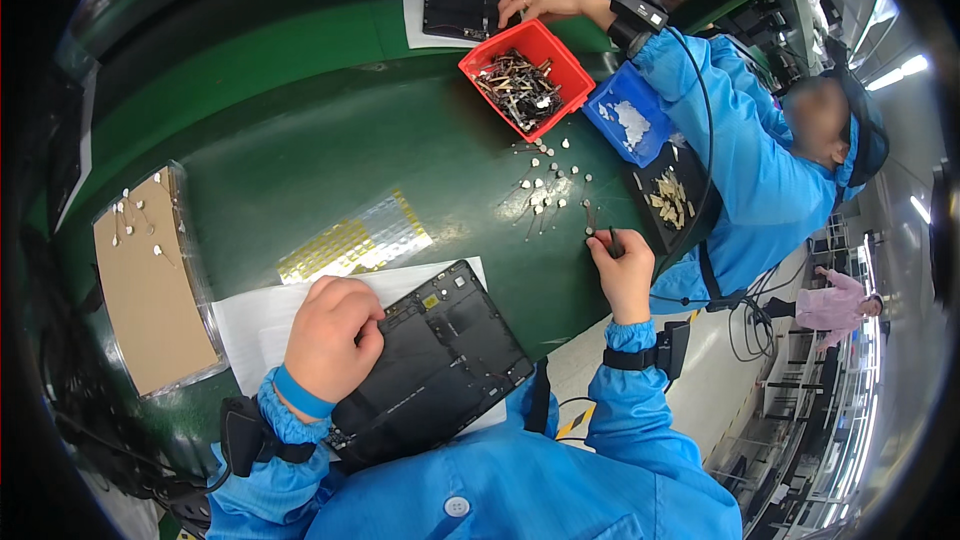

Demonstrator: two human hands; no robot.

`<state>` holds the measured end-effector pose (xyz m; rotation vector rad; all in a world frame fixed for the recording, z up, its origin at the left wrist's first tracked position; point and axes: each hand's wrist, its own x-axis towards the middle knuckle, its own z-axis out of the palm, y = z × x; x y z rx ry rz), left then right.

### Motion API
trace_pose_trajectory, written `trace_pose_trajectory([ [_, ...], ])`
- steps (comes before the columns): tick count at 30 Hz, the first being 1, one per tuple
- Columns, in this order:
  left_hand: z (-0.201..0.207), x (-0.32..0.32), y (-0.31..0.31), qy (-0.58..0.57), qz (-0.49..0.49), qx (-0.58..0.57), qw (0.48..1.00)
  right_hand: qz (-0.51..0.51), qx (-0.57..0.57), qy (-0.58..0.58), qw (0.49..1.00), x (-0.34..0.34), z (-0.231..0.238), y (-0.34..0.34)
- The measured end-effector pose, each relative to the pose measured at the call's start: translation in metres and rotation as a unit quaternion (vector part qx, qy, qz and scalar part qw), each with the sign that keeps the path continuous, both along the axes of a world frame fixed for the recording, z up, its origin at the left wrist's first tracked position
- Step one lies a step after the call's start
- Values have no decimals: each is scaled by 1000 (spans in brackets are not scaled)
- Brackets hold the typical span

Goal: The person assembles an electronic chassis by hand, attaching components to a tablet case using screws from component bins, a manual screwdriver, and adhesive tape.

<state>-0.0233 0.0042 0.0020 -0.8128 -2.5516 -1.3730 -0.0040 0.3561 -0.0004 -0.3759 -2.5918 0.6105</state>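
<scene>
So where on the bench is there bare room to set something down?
Widest on the green table: between the brown board and red bin, beyond the yellow-striped sheet. A smaller patch lies between the black panel and right hand. Crowded: around the small round parts, red bin, blue tray and black tray.

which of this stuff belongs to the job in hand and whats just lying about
Likely part of the job:
- black casing, by the left hand
- small round parts, near the right hand
- brown board, bearing similar parts

Seemingly just lying about, apart from both hands:
- red bin
- blue tray
</scene>
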Motion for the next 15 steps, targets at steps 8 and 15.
trace_pose_trajectory([
  [8, -3, 2, -1, 9, -3, 2, 1000, -64, -61, -38, 995, 3, 10, 1],
  [15, -5, 2, -2, 20, -11, 2, 1000, -33, -172, -56, 983, 21, 31, 0],
])
